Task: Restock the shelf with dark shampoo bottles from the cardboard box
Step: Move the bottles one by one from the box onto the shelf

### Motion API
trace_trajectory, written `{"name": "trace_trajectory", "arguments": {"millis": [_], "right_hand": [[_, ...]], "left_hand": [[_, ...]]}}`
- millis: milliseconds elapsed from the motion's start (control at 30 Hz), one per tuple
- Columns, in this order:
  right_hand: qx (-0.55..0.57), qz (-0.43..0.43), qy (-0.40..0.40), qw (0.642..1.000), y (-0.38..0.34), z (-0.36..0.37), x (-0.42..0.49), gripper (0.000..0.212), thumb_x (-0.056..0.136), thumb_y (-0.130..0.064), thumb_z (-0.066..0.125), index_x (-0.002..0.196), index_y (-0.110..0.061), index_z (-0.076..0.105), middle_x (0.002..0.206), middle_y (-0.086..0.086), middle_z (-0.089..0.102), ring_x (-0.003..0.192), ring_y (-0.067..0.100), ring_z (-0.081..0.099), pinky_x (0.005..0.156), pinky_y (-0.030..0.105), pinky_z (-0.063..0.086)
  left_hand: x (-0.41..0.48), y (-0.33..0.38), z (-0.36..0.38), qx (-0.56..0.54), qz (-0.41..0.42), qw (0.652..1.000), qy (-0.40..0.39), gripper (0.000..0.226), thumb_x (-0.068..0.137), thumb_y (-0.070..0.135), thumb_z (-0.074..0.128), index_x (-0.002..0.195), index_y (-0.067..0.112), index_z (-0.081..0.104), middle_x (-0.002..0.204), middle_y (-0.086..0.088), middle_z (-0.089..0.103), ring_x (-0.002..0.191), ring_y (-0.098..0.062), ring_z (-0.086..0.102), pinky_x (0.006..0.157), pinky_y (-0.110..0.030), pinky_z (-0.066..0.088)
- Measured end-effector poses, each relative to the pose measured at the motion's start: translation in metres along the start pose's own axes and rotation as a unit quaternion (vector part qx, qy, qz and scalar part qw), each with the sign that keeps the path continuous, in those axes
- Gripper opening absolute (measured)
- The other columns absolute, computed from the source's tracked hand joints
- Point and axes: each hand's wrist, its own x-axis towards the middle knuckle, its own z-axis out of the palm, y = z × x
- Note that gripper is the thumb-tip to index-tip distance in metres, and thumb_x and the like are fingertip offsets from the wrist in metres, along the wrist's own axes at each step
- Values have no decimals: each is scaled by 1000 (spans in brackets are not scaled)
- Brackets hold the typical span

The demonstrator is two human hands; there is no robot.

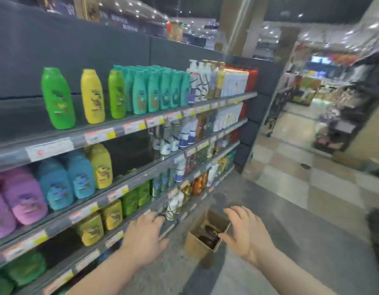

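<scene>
- Left hand (145, 233) is showing bare — no glove, ring or watch.
- Right hand (246, 233) is showing bare too.
- Both forearms are appearing uncovered, with no sleeve reaching into view.

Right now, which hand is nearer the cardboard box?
The right hand: it hovers over the right rim of the cardboard box. The left hand is off to the box's left, by the shelf edge.

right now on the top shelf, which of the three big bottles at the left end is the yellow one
The middle one, the yellow bottle. It stands between the two green bottles, upright and apart from both; the teal bottles begin further right.
</scene>
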Motion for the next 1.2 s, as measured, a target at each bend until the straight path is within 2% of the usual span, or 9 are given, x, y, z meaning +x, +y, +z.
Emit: {"name": "trace_trajectory", "arguments": {"millis": [100, 200, 433, 533, 833, 1067, 1200], "right_hand": [[1, 65, -21, 998, 66, 13, -26, 67, 83, -59, 44, 140, -28, 26, 148, -7, 28, 139, 18, 20, 110, 33, 24], [0, 105, -36, 994, 112, 22, -37, 64, 84, -59, 44, 138, -29, 27, 147, -6, 30, 139, 20, 21, 109, 34, 26], [7, 124, -68, 990, 180, 49, -1, 65, 85, -58, 43, 139, -28, 25, 145, -4, 31, 138, 22, 21, 109, 38, 25], [-2, 114, -89, 990, 210, 65, 39, 64, 85, -58, 43, 139, -29, 24, 144, -5, 32, 137, 21, 23, 108, 38, 25], [-1, 83, -178, 980, 289, 112, 220, 66, 85, -57, 44, 140, -28, 24, 146, -4, 31, 138, 21, 22, 110, 39, 24], [-3, 3, -217, 976, 332, 139, 344, 58, 86, -51, 48, 135, -26, 31, 144, -2, 33, 135, 22, 26, 110, 42, 24], [-20, -66, -271, 960, 360, 184, 410, 59, 86, -51, 49, 137, -27, 29, 145, -2, 33, 136, 24, 25, 109, 43, 24]], "left_hand": [[26, 59, 21, 0, 40, 999, -29, 54, 82, 54, 48, 127, 25, 42, 128, 1, 45, 121, -22, 43, 98, -37, 38], [50, 97, 39, 2, 56, 997, -51, 59, 83, 54, 46, 133, 24, 37, 132, 1, 43, 124, -22, 40, 101, -37, 36], [125, 141, 85, -17, 47, 995, -82, 60, 84, 55, 45, 136, 27, 33, 138, 4, 39, 127, -19, 38, 103, -37, 35], [169, 150, 110, -8, 33, 993, -114, 59, 84, 54, 44, 136, 28, 33, 141, 1, 37, 129, -20, 37, 105, -38, 32], [365, 158, 154, -27, -10, 981, -190, 57, 84, 54, 47, 131, 24, 39, 134, 0, 43, 124, -23, 42, 101, -39, 38], [475, 163, 171, -82, -73, 977, -183, 59, 85, 54, 48, 135, 26, 35, 137, 1, 43, 125, -21, 41, 102, -39, 38], [497, 160, 209, -128, -151, 958, -206, 57, 85, 53, 49, 135, 28, 36, 137, 4, 42, 127, -18, 40, 103, -36, 36]]}}
